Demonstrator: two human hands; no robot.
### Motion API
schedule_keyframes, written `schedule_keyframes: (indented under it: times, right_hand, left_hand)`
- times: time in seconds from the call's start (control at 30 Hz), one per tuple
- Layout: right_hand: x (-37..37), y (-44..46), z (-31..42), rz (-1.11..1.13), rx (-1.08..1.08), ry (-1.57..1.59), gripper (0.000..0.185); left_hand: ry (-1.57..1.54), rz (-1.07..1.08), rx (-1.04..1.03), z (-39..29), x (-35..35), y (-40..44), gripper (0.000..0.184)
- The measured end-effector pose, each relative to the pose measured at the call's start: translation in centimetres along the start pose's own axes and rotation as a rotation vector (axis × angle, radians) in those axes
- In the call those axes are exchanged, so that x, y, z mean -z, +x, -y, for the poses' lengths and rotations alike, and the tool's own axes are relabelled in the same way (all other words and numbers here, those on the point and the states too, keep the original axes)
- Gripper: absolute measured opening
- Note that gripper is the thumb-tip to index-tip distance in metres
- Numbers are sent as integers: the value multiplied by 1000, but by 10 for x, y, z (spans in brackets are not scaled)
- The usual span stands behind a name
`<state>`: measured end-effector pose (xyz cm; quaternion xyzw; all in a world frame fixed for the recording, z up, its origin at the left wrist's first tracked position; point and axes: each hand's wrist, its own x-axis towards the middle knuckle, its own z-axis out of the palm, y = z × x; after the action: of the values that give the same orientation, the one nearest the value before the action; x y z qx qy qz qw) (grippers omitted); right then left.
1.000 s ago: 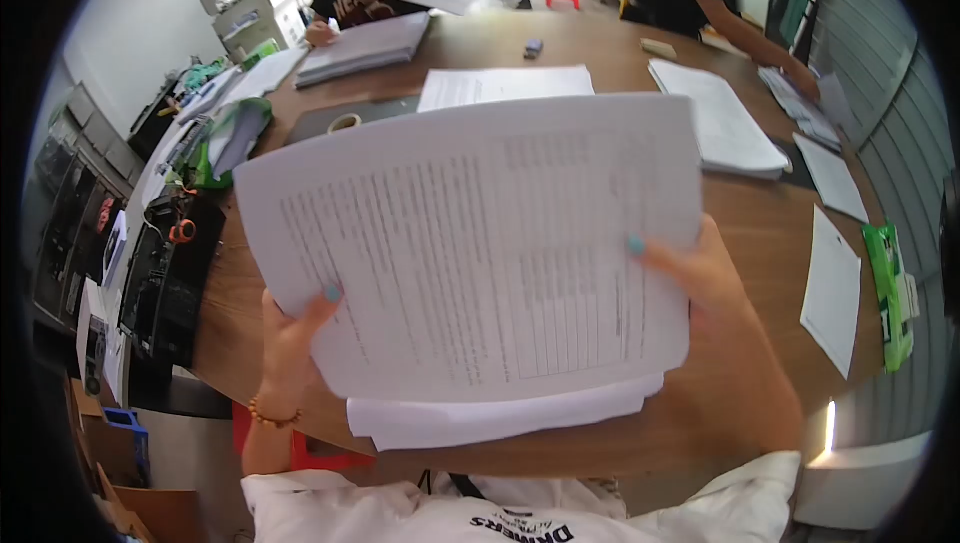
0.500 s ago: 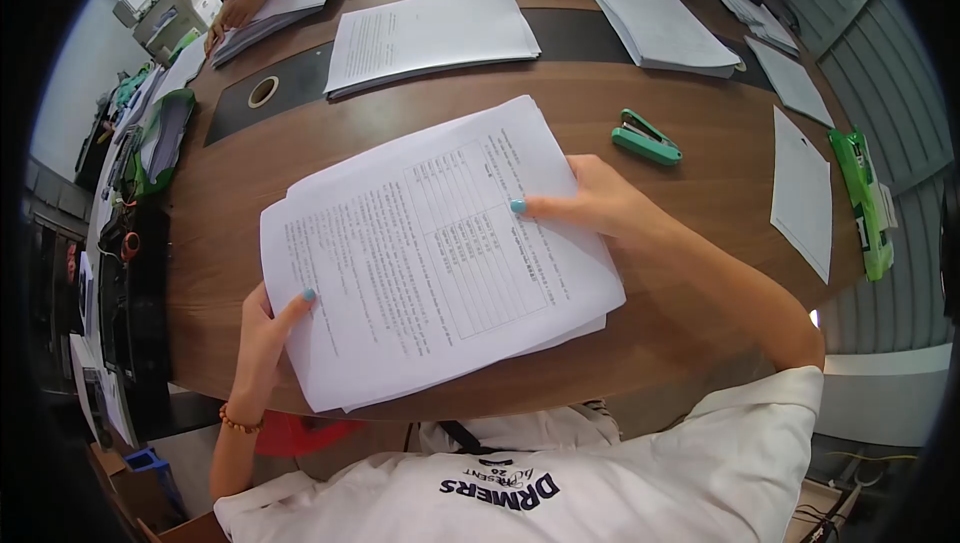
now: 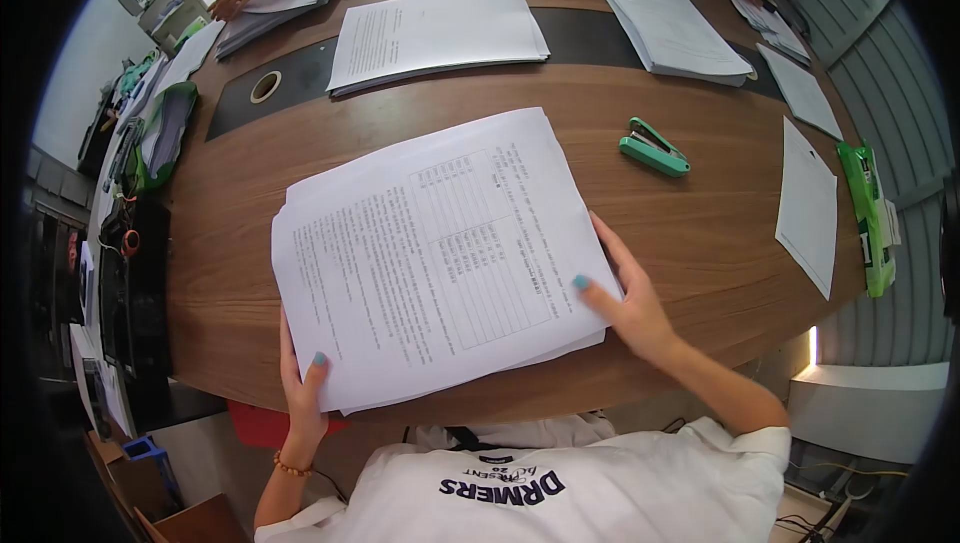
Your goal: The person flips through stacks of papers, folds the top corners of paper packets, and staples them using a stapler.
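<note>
Right hand (image 3: 640,311) slid nearer along stack (image 3: 430,253), gripping it, left hand (image 3: 303,391) likewise; stack left of stapler (image 3: 655,151) and nearer, seemingly mostly squared, lower sheets (image 3: 578,344) still uneven.

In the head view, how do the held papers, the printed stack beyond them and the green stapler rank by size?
1. Held papers
2. Printed stack
3. Green stapler
Nearness may enlarge the held papers.

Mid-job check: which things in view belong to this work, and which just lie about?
Likely the job:
- paper stack between left hand and right hand
- possibly green stapler, middle stack

Seemingly just lying about:
- green packet
- loose sheet beside it
</note>
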<state>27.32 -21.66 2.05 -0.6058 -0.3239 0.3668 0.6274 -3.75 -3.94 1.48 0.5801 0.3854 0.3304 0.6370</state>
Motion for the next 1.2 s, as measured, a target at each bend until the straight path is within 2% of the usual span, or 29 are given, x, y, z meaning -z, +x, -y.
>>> schedule_keyframes:
  times: [0.07, 0.33, 0.4, 0.43, 0.47, 0.5, 0.53, 0.57, 0.63, 0.7, 0.77, 0.9, 0.97, 1.03, 1.2]
  right_hand:
    - [-10, 0, 8, -22, -45, -59, 69]
    - [-14, 24, 5, -60, -15, 70, 72]
    - [-8, 25, -3, -65, 14, -3, 70]
    - [-3, 26, -4, -62, 34, -83, 68]
    - [4, 30, 0, -65, 37, -81, 68]
    - [14, 37, 11, -58, 67, -212, 65]
    - [19, 46, 20, -48, 94, -343, 63]
    - [21, 59, 25, -47, 88, -341, 63]
    - [22, 88, 32, -131, 301, -582, 58]
    - [17, 105, 27, -164, 348, -627, 59]
    - [10, 114, 25, -118, 443, -801, 60]
    - [3, 112, 26, -116, 382, -828, 61]
    - [5, 115, 24, -114, 352, -776, 58]
    - [9, 116, 20, -76, 324, -548, 55]
    - [7, 108, 0, -19, 245, -366, 53]
  left_hand:
    - [37, -4, 0, -8, -3, 5, 78]
    - [4, 20, 64, -20, 0, 44, 77]
    - [281, 99, -9, -24, 10, 48, 80]
    - [284, 103, -13, -36, 10, 56, 80]
    - [619, 72, -313, -56, 7, 67, 79]
    - [949, 36, -614, -78, 1, 79, 79]
    - [1005, 138, -670, -101, -12, 92, 74]
    - [1061, 242, -724, -117, -34, 107, 70]
    - [821, 534, -580, -119, -81, 139, 59]
    - [850, 609, -679, -108, -133, 167, 54]
    - [844, 601, -767, -81, -166, 191, 54]
    - [835, 638, -705, -55, -179, 207, 54]
    - [825, 686, -674, -54, -178, 207, 53]
    - [812, 696, -637, -58, -178, 204, 50]
    - [782, 715, -513, -62, -175, 201, 52]
